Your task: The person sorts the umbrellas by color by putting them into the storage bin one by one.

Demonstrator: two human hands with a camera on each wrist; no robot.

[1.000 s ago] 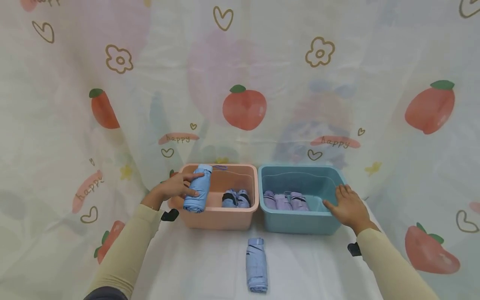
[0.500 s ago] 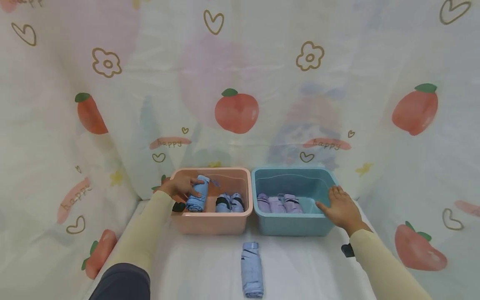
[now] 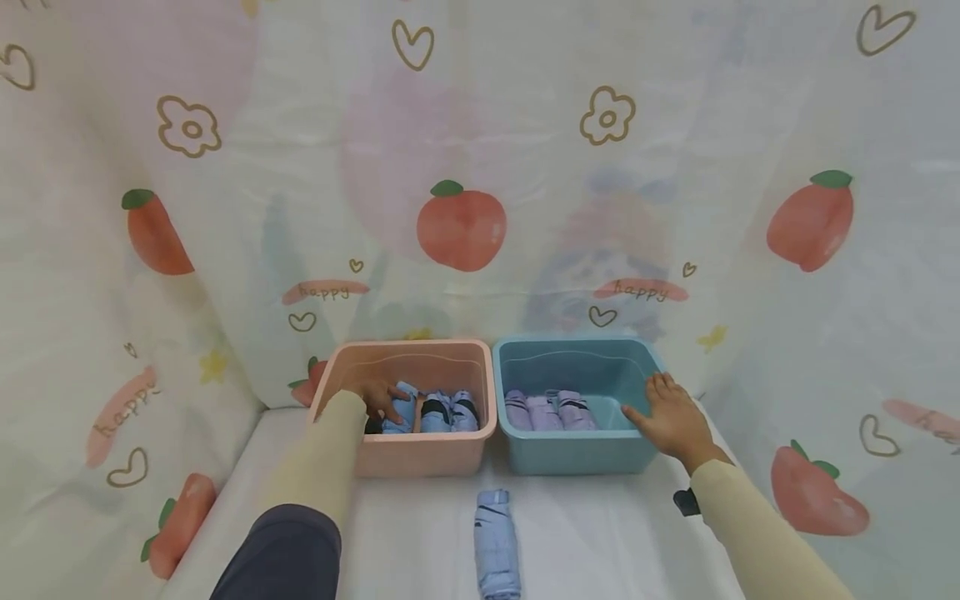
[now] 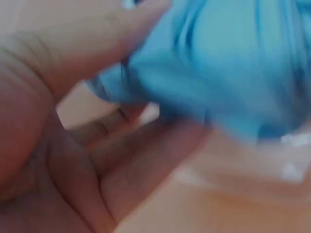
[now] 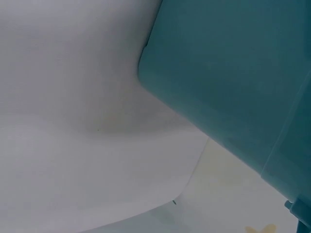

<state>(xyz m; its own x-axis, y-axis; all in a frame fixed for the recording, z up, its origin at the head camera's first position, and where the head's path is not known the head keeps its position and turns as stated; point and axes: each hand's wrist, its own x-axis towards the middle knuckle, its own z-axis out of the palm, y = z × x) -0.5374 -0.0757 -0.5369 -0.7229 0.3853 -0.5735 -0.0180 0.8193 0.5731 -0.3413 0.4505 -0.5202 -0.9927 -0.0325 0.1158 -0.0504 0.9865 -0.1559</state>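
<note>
My left hand (image 3: 381, 402) reaches into the left part of the pink bin (image 3: 423, 458) and grips a blue folded umbrella (image 3: 402, 412). In the left wrist view, the thumb lies along one side of the blurred umbrella (image 4: 218, 68), and the other fingers are beneath it. To its right in the bin, two more blue umbrellas (image 3: 450, 412) with dark straps lie side by side. My right hand (image 3: 675, 423) rests on the right rim of the teal bin (image 3: 581, 455), fingers straight. The right wrist view shows that bin's outer wall (image 5: 228, 73) but no hand.
Three purple folded umbrellas (image 3: 544, 413) lie in the left part of the teal bin. Another blue umbrella (image 3: 497, 546) lies on the white table (image 3: 600, 533) in front of the bins. A patterned curtain (image 3: 525, 167) hangs close behind and at both sides.
My left hand has carried the blue umbrella from above the pink bin's front left rim down into the bin. The right hand stays at the teal rim. The head view has shifted slightly.
</note>
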